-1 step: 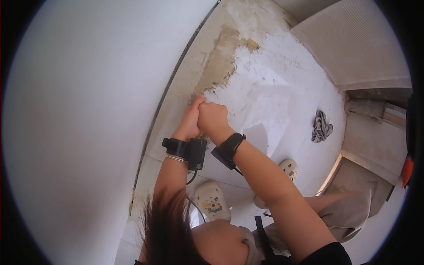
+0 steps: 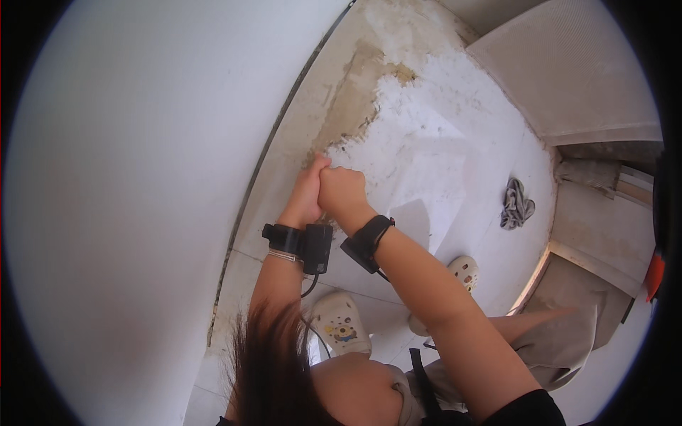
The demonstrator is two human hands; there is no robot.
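Observation:
My left hand (image 2: pixel 305 193) and my right hand (image 2: pixel 344 190) are pressed together low over the dirty floor, near the white panel at left. Both are closed, the right a fist against the left, whose thumb side points up. Whatever they hold, if anything, is hidden behind the fingers. Just beyond my knuckles lies a brown, ragged-edged stain (image 2: pixel 353 106) that borders a whiter part of the floor (image 2: pixel 433 167). A black strapped device (image 2: pixel 316 248) sits on my left wrist, another black device (image 2: pixel 366 243) on my right, with cables running back.
A large smooth white panel (image 2: pixel 135 177) rises at left, with a dark gap along its foot. A crumpled grey cloth (image 2: pixel 516 204) lies on the floor at right. My cream clogs (image 2: pixel 341 323) stand below my arms. A mesh-like pale panel (image 2: pixel 575 71) leans at the upper right.

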